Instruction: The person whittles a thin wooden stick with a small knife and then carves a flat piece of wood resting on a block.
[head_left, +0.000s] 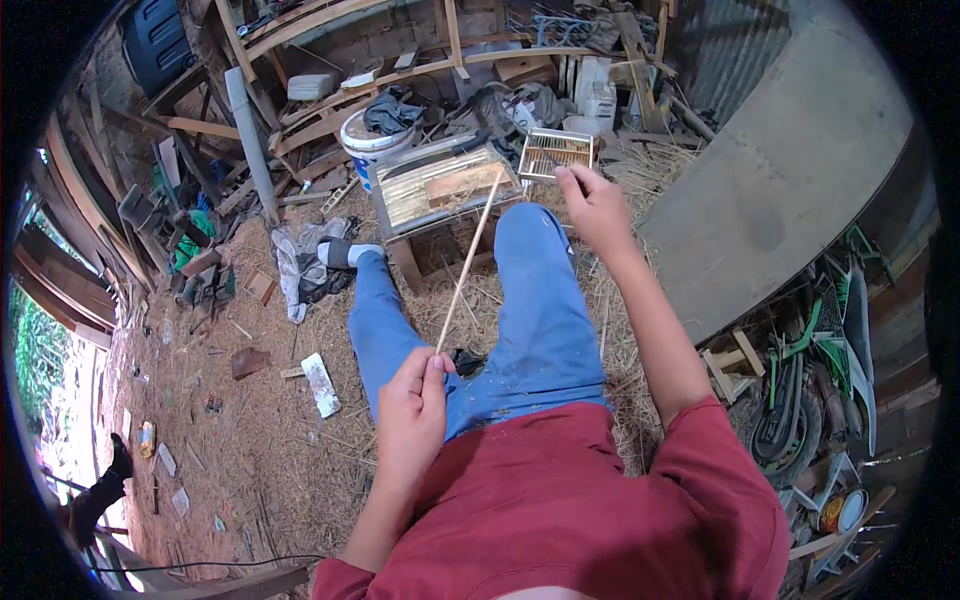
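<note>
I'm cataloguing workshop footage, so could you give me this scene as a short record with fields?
Left hand: gripping the near end of a thin stick
Right hand: raised, fingers curled; whether it holds anything is unclear
Stick direction: slants up and away from the left hand
Ahead: low bench bearing pale strips and a wood block
Bench left: white bucket with dark cloth
Bench right: slatted frame
Floor: strewn with straw-like scraps
</note>
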